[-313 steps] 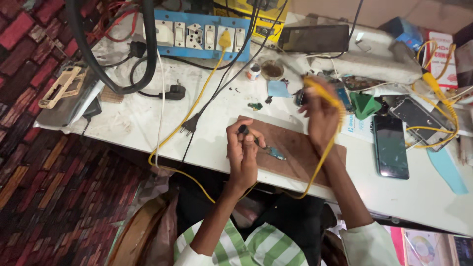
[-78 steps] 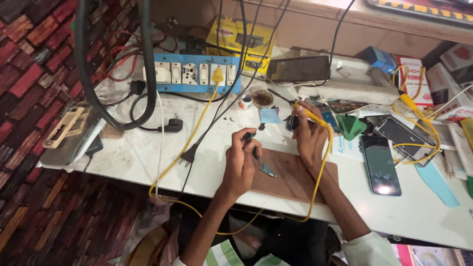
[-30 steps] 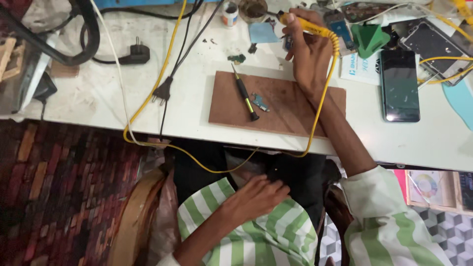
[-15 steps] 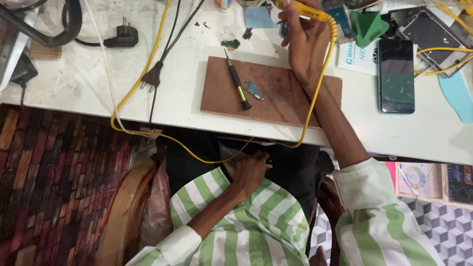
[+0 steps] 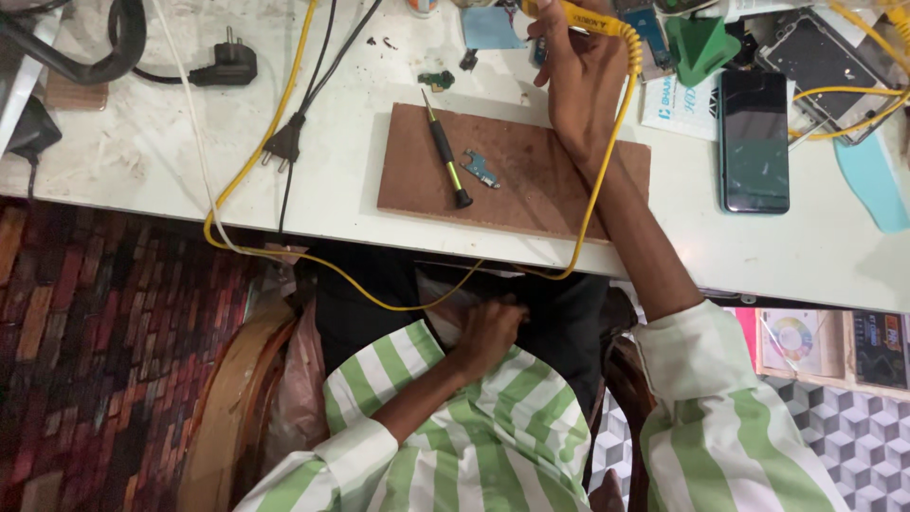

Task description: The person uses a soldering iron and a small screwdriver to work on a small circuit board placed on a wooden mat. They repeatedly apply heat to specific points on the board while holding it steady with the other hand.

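Observation:
My right hand [image 5: 580,78] rests over the far edge of a brown wooden board [image 5: 531,185] and grips a yellow-handled soldering iron [image 5: 580,16]; its yellow cord [image 5: 607,161] loops down past my wrist and under the table edge. On the board lie a black screwdriver with a green band [image 5: 445,154] and a small blue circuit part [image 5: 482,169], both untouched. My left hand [image 5: 485,332] is down at my lap below the table, fingers curled against dark cloth beside my green-and-white striped shirt; whether it holds anything is hidden.
A dark phone [image 5: 754,140] lies right of the board, with a green stand [image 5: 700,45] and an opened phone [image 5: 817,66] beyond. Black plugs [image 5: 230,64] [image 5: 284,144] and cables cross the white table [image 5: 171,161] on the left. Brick-patterned floor lies on the left.
My left hand left the screwdriver on the board and dropped to my lap. The view tilted down towards my body. My right hand stayed by the board with the soldering iron.

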